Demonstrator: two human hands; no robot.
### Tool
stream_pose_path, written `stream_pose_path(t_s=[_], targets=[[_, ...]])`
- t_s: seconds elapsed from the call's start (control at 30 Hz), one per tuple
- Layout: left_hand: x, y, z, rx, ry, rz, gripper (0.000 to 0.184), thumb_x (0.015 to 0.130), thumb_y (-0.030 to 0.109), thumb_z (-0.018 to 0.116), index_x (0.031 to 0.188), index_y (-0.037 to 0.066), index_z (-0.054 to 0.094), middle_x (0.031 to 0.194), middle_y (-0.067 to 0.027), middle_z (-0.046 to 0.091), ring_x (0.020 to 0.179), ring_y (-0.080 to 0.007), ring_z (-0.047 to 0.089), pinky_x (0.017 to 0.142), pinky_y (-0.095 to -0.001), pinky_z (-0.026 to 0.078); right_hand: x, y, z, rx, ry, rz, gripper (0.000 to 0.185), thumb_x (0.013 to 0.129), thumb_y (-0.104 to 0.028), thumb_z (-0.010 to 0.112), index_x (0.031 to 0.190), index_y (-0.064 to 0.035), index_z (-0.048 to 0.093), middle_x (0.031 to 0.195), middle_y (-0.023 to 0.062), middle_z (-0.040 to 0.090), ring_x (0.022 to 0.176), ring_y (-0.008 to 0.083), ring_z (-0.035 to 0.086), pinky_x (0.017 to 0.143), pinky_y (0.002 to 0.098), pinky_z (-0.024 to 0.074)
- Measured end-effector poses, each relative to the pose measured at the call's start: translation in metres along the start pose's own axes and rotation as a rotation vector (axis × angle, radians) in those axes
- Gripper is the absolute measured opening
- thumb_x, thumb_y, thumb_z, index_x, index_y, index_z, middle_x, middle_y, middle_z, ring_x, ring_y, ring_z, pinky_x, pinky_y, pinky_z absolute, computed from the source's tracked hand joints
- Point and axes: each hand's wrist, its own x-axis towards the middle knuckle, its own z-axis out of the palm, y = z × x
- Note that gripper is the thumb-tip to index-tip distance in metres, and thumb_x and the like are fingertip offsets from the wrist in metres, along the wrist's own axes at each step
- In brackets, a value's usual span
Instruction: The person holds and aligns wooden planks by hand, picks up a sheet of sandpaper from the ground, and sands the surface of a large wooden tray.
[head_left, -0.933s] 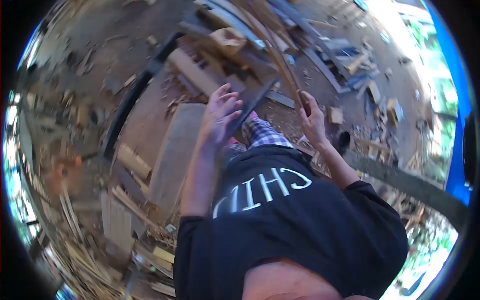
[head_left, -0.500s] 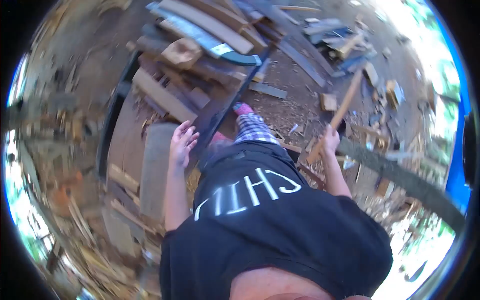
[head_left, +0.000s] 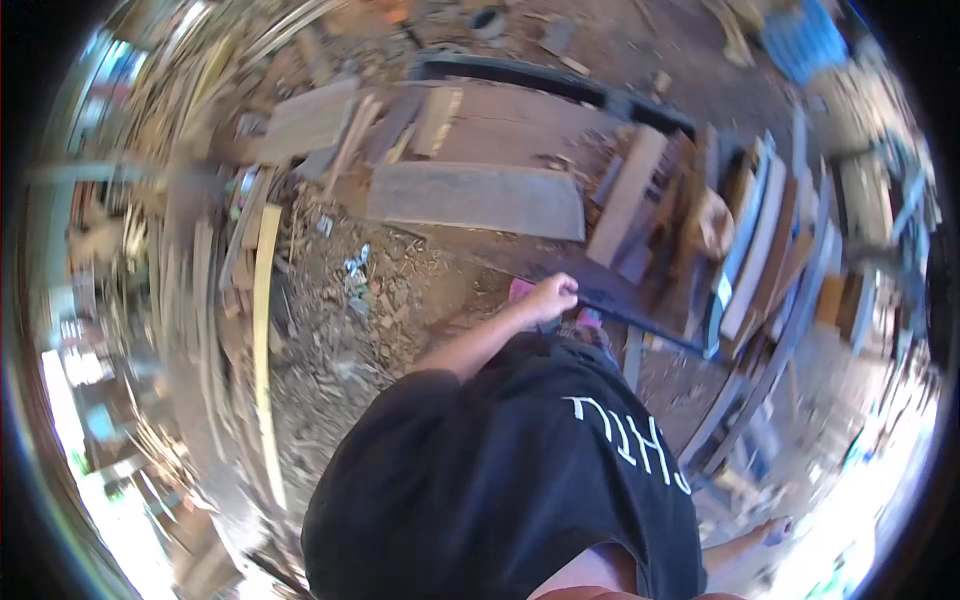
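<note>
My left hand (head_left: 558,293) is in front of my body, above the near edge of a dark-framed wooden bed. Its fingers are curled in, and nothing shows in them. Just beyond it lies a broad grey board (head_left: 480,198). My right hand (head_left: 775,530) reaches out at the lower right, small and smeared against bright ground. Whether its fingers are closed cannot be made out, and no stick shows beside it.
A stack of planks (head_left: 765,250) and a cut log (head_left: 714,225) lie at the right end of the bed. A long pale plank (head_left: 263,350) lies on the left. Wood chips (head_left: 370,330) cover the ground. A blue object (head_left: 803,40) sits at the far right.
My view has swung left, so the bed now lies across the front. My left hand's fingers have curled. The wooden stick that my right hand held is no longer visible.
</note>
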Motion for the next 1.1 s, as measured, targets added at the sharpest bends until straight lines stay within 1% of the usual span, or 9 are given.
stream_pose_path(t_s=[0.2,0.27,0.33,0.43,0.57,0.63,0.8,0.93,1.1], targets=[[-0.041,-0.045,-0.034,0.066,0.299,0.001,0.037,0.081,0.021,0.067,0.11,0.0,0.059,0.097,-0.0151,0.067,0.089,-0.0224,0.065,0.078,-0.0339,0.051,-0.16,-0.276,0.139,0.107,-0.155,-0.67,0.03,0.094,-0.026,0.055,0.109,-0.0019,0.064,0.096,0.0116,0.065,0.083,0.0191,0.062,0.07,0.0323,0.0532],[-0.054,-0.058,-0.052,0.006,0.39,-0.037,0.037,0.08,0.021,0.066,0.11,0.0,0.059,0.101,-0.0156,0.067,0.093,-0.0243,0.065,0.08,-0.0352,0.051,-0.224,-0.33,0.178,0.474,-0.222,-1.178,0.025,0.093,-0.021,0.057,0.105,-0.0006,0.064,0.094,0.0119,0.064,0.078,0.0195,0.059,0.07,0.0302,0.0505],[-0.057,-0.093,-0.063,-0.044,0.497,-0.007,0.037,0.08,0.022,0.066,0.109,0.0,0.06,0.101,-0.0153,0.067,0.093,-0.0245,0.065,0.081,-0.0355,0.05,-0.322,-0.378,0.187,0.505,-0.38,-1.214,0.023,0.093,-0.018,0.057,0.104,0.0002,0.064,0.092,0.0124,0.064,0.077,0.0203,0.058,0.07,0.0305,0.0493],[-0.074,-0.133,-0.082,-0.083,0.652,-0.028,0.037,0.079,0.024,0.067,0.108,0.002,0.061,0.1,-0.015,0.067,0.095,-0.0272,0.064,0.082,-0.0366,0.05,-0.43,-0.418,0.243,0.628,-0.665,-1.474,0.015,0.091,-0.01,0.056,0.095,0.0031,0.062,0.081,0.0112,0.06,0.071,0.0205,0.053,0.067,0.0319,0.0459],[-0.123,-0.155,-0.127,-0.152,0.779,-0.16,0.032,0.078,0.023,0.062,0.103,0.004,0.065,0.104,-0.02,0.065,0.1,-0.0353,0.061,0.089,-0.0417,0.047,-0.606,-0.42,0.174,0.191,-1.221,-1.901,0.01,0.088,-0.007,0.055,0.083,0.0017,0.057,0.076,0.0153,0.056,0.068,0.0233,0.053,0.062,0.0334,0.0439],[-0.161,-0.159,-0.14,-0.133,0.813,-0.278,0.031,0.08,0.024,0.059,0.105,0.006,0.063,0.105,-0.0196,0.063,0.102,-0.0369,0.058,0.09,-0.0435,0.046,-0.645,-0.399,0.179,0.248,-1.523,-2.088,0.008,0.087,-0.004,0.053,0.083,0.0001,0.058,0.074,0.0175,0.056,0.067,0.0299,0.056,0.06,0.036,0.0445],[-0.263,-0.123,-0.165,-0.118,0.741,-0.375,0.035,0.082,0.025,0.057,0.11,0.005,0.059,0.112,-0.0238,0.057,0.11,-0.039,0.053,0.093,-0.0461,0.043,-0.688,-0.357,0.193,-0.386,-1.925,-2.153,0.008,0.086,-0.004,0.053,0.085,-0.0022,0.06,0.07,0.0153,0.057,0.064,0.033,0.057,0.059,0.0378,0.0454],[-0.3,-0.106,-0.16,0.072,0.371,-0.535,0.035,0.079,0.026,0.058,0.106,0.004,0.064,0.106,-0.0237,0.061,0.103,-0.0386,0.058,0.087,-0.0462,0.046,-0.708,-0.347,0.194,-0.645,-1.962,-2.075,0.007,0.086,-0.005,0.053,0.085,-0.0024,0.06,0.07,0.0149,0.057,0.064,0.0321,0.057,0.059,0.0372,0.0455],[-0.313,-0.071,-0.153,0.167,-0.038,-0.422,0.033,0.078,0.025,0.059,0.1,0.002,0.066,0.097,-0.0229,0.066,0.096,-0.0362,0.062,0.081,-0.0438,0.048,-0.717,-0.348,0.2,-0.719,-1.993,-2.021,0.007,0.085,-0.005,0.054,0.086,-0.0026,0.061,0.07,0.0145,0.058,0.063,0.0309,0.057,0.059,0.0365,0.0455]])
